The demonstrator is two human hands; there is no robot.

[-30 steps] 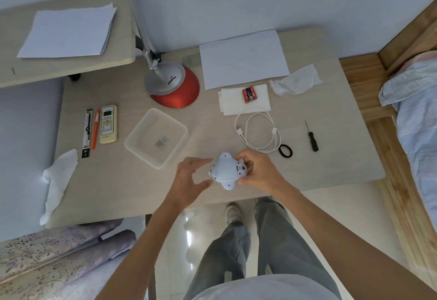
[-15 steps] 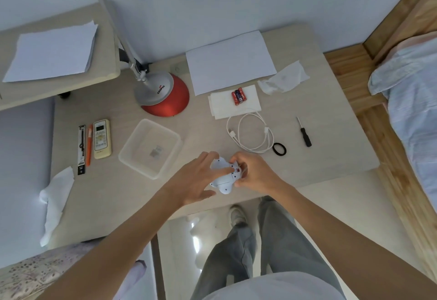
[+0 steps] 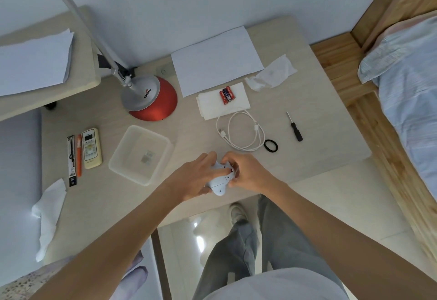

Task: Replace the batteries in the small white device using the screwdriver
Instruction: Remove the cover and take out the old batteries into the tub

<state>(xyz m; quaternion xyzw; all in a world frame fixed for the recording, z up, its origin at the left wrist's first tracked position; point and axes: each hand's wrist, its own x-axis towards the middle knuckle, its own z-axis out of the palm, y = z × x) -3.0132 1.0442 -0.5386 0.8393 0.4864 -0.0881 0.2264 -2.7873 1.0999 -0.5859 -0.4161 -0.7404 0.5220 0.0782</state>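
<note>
While both hands meet at the lower centre of the frame, the small white device (image 3: 218, 179) sits between them at the near edge of the table (image 3: 319, 115). The left hand (image 3: 192, 177) is curled around the device's left side, fingers over the top and thumb underneath — a closed grip on the body. The right hand (image 3: 248, 174) is bunched at the device's right side, its fingertips (image 3: 230, 159) pinched together against the upper right part of the casing; what they pinch is too small to make out. A bit of red shows at that spot on the device. The screwdriver (image 3: 294, 126) lies untouched right of centre, black handle toward the near edge, well apart from both hands. Three batteries (image 3: 227, 95) — two red, one dark — lie side by side on a folded white tissue (image 3: 222, 108) above centre. A coiled white cable (image 3: 241, 131) lies just below that tissue, with a black ring (image 3: 270, 145) just beside the coil's lower right. A clear plastic tray (image 3: 140, 154) sits left of the hands, near the left hand. Further left are a remote control (image 3: 91, 148), an orange pen (image 3: 79, 155) and a black strip (image 3: 71, 160) in a row. A red-based lamp (image 3: 151, 97) stands upper left of centre, a white sheet (image 3: 216, 60) upper centre, and a crumpled tissue (image 3: 272, 74) to its right.
</note>
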